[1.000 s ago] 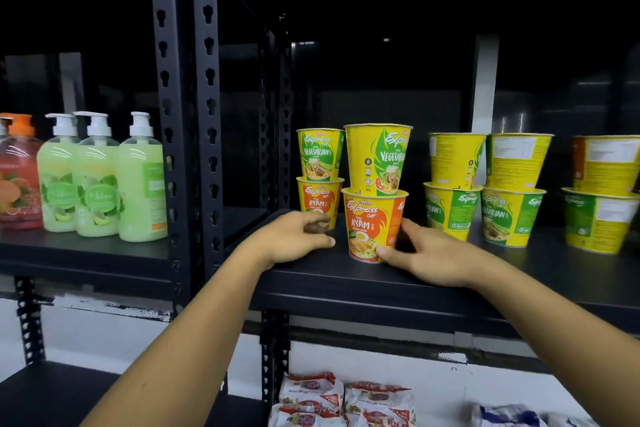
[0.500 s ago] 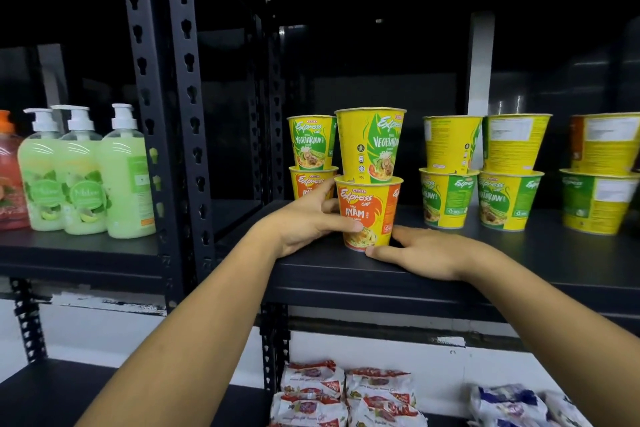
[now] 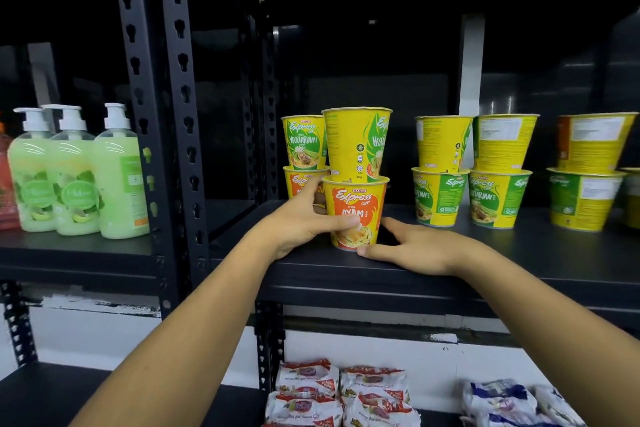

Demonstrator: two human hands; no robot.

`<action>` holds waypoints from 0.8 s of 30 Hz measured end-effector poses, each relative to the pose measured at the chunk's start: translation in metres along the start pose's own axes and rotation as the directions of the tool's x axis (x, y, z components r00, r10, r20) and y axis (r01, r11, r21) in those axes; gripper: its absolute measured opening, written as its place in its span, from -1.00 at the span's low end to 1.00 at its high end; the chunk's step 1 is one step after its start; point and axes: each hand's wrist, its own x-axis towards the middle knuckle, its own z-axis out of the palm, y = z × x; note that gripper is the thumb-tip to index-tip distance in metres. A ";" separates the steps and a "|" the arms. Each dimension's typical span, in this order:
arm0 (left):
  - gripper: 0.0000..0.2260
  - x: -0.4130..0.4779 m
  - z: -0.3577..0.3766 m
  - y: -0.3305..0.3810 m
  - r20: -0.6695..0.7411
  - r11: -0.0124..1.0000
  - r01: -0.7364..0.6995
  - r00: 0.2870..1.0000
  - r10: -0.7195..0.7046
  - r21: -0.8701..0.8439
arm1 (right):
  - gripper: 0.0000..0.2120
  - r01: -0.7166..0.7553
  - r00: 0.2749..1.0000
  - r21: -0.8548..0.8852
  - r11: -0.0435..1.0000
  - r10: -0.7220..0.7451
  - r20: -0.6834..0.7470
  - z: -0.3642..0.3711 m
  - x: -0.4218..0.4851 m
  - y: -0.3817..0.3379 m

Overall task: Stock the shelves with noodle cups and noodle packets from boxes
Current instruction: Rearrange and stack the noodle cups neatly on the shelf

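Red soap bottle (image 3: 5, 184), cut off by the frame edge, stands far left of the hands beside three green soap bottles (image 3: 74, 173). On the shelf (image 3: 519, 253) the left hand (image 3: 301, 229) curls round the orange noodle cup (image 3: 356, 211), hiding part of the rear two-cup stack (image 3: 304, 146). One yellow cup (image 3: 356, 144) sits on the orange one. The right hand (image 3: 419, 246) lies flat, thumb touching that cup's base. Right of it stand three more two-cup stacks (image 3: 498, 170). Below the hands lie noodle packets (image 3: 346, 392), partly cropped.
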 end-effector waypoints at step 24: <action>-0.29 0.026 0.008 0.048 -0.190 0.966 -0.099 0.980 0.054 -0.239 | -0.21 0.040 0.999 0.135 0.990 -0.042 0.013 -0.001 0.005 0.007</action>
